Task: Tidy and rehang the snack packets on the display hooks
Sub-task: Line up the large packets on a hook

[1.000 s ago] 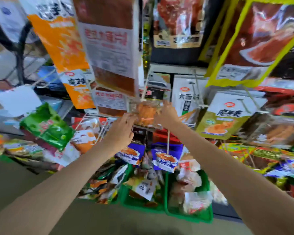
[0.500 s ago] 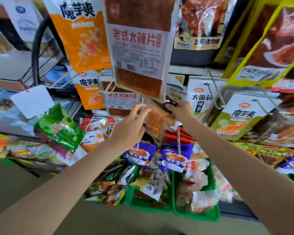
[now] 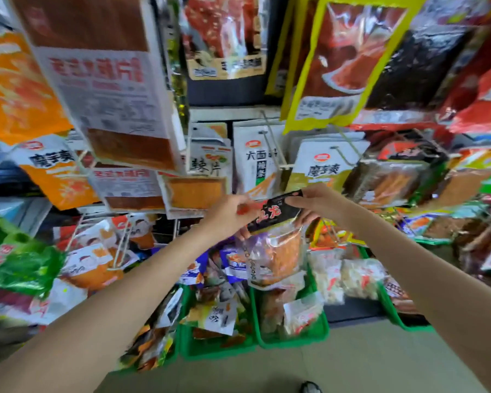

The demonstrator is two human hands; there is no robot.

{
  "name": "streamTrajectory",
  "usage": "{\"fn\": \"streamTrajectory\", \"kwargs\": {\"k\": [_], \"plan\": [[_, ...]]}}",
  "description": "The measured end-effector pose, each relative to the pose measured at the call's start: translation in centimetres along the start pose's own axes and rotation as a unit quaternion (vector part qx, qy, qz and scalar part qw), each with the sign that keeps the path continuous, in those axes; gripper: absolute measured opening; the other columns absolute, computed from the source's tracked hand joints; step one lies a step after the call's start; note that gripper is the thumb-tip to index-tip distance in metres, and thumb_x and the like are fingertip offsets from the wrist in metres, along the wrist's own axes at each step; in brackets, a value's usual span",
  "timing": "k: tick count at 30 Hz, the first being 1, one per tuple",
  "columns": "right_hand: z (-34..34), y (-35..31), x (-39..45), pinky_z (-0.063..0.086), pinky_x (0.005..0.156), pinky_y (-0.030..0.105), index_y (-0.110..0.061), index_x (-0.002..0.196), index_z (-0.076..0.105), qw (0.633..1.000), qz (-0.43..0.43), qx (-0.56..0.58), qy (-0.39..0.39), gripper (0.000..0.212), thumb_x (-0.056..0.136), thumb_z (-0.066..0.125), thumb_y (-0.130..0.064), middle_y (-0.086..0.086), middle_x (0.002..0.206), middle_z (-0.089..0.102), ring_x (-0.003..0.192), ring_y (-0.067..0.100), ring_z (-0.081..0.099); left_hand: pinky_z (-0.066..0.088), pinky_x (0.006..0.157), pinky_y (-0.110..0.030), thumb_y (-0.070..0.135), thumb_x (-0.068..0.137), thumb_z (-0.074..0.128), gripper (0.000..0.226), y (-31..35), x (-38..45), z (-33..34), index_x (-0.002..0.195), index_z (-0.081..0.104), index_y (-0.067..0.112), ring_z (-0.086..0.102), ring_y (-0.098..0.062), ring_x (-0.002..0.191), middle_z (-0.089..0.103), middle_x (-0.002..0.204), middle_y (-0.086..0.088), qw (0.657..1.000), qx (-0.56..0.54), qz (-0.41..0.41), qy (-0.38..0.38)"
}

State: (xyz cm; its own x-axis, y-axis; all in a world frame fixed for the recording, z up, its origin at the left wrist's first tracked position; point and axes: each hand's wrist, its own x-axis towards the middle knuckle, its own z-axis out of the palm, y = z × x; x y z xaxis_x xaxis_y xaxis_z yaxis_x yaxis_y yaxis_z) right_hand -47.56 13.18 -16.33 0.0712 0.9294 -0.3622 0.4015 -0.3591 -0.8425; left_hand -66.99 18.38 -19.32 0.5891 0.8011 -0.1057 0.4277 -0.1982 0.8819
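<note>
Both hands, left hand [image 3: 230,215] and right hand [image 3: 316,202], pinch the snack packet [image 3: 275,245] by its stiffer black header; it looks light, floppy and slippery below.

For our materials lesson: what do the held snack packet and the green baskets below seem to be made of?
Snack packet: apparently thin clear plastic film with a glossy black printed header; it crinkles, shines and shows the orange contents.
Green baskets: likely rigid moulded plastic, with a smooth, uniform rim.

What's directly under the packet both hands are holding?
Below the black-topped packet sits a green basket of loose snack bags. The packet hides the basket's far end.
</note>
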Motion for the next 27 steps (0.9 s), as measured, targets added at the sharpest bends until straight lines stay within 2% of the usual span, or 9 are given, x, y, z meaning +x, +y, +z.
{"fn": "streamTrajectory", "kwargs": {"k": [3, 8, 10, 12, 14, 16, 20, 23, 27], "plan": [[-3.5, 3.5, -1.0, 0.055, 0.055, 0.019, 0.005, 0.094, 0.062, 0.998, 0.013, 0.03, 0.053, 0.016, 0.09, 0.056, -0.009, 0.008, 0.071, 0.062, 0.047, 0.009, 0.065, 0.055, 0.047, -0.028, 0.008, 0.091, 0.053, 0.005, 2.2, 2.3, 3.6, 0.087, 0.055, 0.012, 0.064, -0.007, 0.047, 0.057, 0.073, -0.001, 0.998, -0.037, -0.014, -0.05], [-10.1, 8.2, -2.9, 0.057, 0.067, 0.027, 0.0, 0.088, 0.068, 0.992, -0.012, 0.023, 0.124, 0.012, 0.082, 0.06, 0.007, 0.015, 0.077, 0.062, 0.053, 0.012, 0.064, 0.053, 0.078, -0.044, 0.009, 0.089, 0.056, 0.012, 5.9, 7.7, 12.3, 0.096, 0.06, 0.001, 0.067, -0.031, 0.087, 0.066, 0.1, -0.019, 0.995, 0.056, 0.07, -0.052], [-13.2, 10.0, -3.4, 0.055, 0.076, 0.043, -0.022, 0.068, 0.072, 0.985, -0.015, -0.005, 0.171, 0.025, 0.078, 0.068, 0.0, 0.012, 0.074, 0.064, 0.055, 0.01, 0.063, 0.052, 0.073, -0.042, 0.016, 0.088, 0.057, 0.013, 7.5, 10.2, 15.7, 0.089, 0.059, 0.003, 0.066, -0.033, 0.084, 0.066, 0.09, -0.022, 0.993, 0.068, 0.093, -0.035], [-16.7, 12.1, -3.7, 0.055, 0.075, 0.047, -0.022, 0.068, 0.072, 0.977, -0.016, -0.009, 0.213, 0.015, 0.076, 0.073, -0.009, 0.006, 0.069, 0.063, 0.054, 0.008, 0.063, 0.052, 0.073, -0.04, 0.016, 0.089, 0.055, 0.012, 9.6, 12.4, 18.7, 0.083, 0.059, 0.007, 0.067, -0.033, 0.08, 0.066, 0.084, -0.021, 0.993, 0.07, 0.092, -0.033], [-20.1, 13.7, -3.9, 0.057, 0.076, 0.044, -0.019, 0.072, 0.072, 0.964, -0.024, -0.03, 0.263, 0.004, 0.075, 0.074, -0.02, -0.001, 0.065, 0.064, 0.066, 0.016, 0.068, 0.054, 0.073, -0.046, 0.01, 0.09, 0.054, 0.016, 11.9, 14.6, 21.5, 0.075, 0.055, 0.016, 0.069, -0.031, 0.073, 0.065, 0.075, -0.015, 0.996, 0.024, 0.075, -0.044], [-23.3, 14.7, -3.9, 0.057, 0.074, 0.032, -0.031, 0.06, 0.068, 0.958, -0.025, -0.018, 0.285, 0.02, 0.076, 0.074, -0.021, -0.012, 0.058, 0.066, 0.066, 0.01, 0.068, 0.055, 0.068, -0.046, 0.009, 0.09, 0.055, 0.022, 13.9, 16.8, 23.8, 0.071, 0.052, 0.02, 0.069, -0.024, 0.064, 0.063, 0.065, -0.007, 0.997, 0.017, 0.075, -0.029], [-27.8, 15.3, -2.9, 0.055, 0.075, 0.052, -0.032, 0.057, 0.067, 0.954, -0.03, 0.014, 0.298, 0.011, 0.064, 0.073, -0.039, 0.008, 0.073, 0.068, 0.079, 0.035, 0.068, 0.055, 0.066, -0.042, 0.011, 0.089, 0.058, 0.01, 16.8, 20.5, 26.3, 0.086, 0.062, 0.003, 0.071, -0.026, 0.069, 0.07, 0.077, -0.017, 0.993, 0.054, 0.105, 0.013], [-29.0, 14.0, -2.0, 0.055, 0.062, 0.036, -0.027, 0.06, 0.06, 0.954, -0.066, 0.001, 0.293, 0.023, 0.078, 0.069, -0.017, 0.002, 0.062, 0.06, 0.06, 0.02, 0.068, 0.053, 0.07, -0.037, 0.013, 0.087, 0.059, 0.011, 17.6, 21.6, 26.0, 0.087, 0.065, 0.004, 0.07, -0.024, 0.077, 0.071, 0.085, -0.014, 0.985, 0.095, 0.131, 0.064], [-29.6, 13.8, -1.3, 0.054, 0.074, 0.05, -0.027, 0.063, 0.058, 0.957, -0.093, -0.018, 0.273, 0.027, 0.084, 0.064, -0.011, -0.003, 0.063, 0.059, 0.063, 0.022, 0.068, 0.049, 0.063, -0.024, 0.011, 0.089, 0.056, 0.011, 18.0, 20.8, 25.3, 0.086, 0.065, 0.006, 0.069, -0.018, 0.071, 0.07, 0.08, -0.007, 0.976, 0.115, 0.172, 0.073]]}}
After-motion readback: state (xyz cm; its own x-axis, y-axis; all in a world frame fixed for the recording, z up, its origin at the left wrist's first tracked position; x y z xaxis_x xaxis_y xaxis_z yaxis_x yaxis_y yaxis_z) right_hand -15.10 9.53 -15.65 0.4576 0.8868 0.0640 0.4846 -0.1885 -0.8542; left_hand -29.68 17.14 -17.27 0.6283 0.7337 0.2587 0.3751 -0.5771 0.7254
